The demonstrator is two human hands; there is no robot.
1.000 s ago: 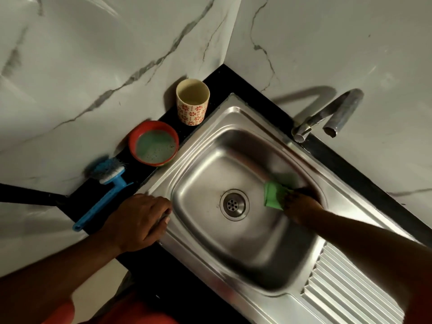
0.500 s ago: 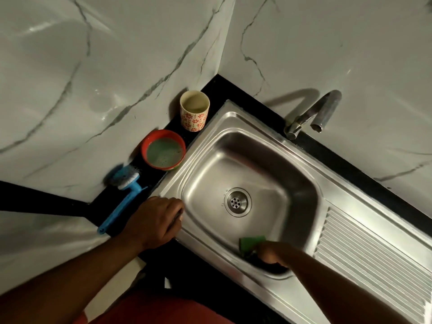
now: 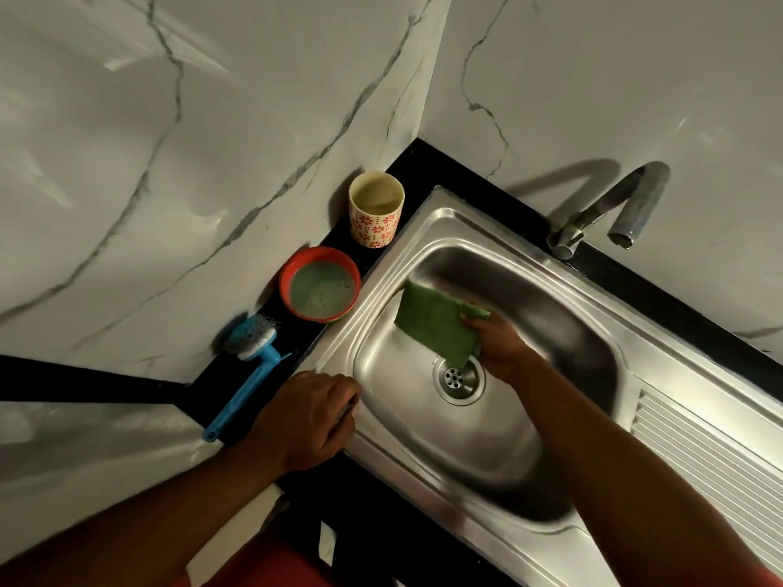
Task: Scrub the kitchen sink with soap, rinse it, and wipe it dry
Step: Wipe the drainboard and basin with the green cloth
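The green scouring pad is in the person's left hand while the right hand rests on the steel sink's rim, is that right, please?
Not quite: the head view shows the hands swapped. The green scouring pad is in the right hand, and the left hand rests on the steel sink's rim.

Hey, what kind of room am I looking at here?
Most likely a home kitchen: a stainless steel sink with a ribbed drainboard, a tap by marble-look walls, and a right hand working a green scrub pad in the basin.
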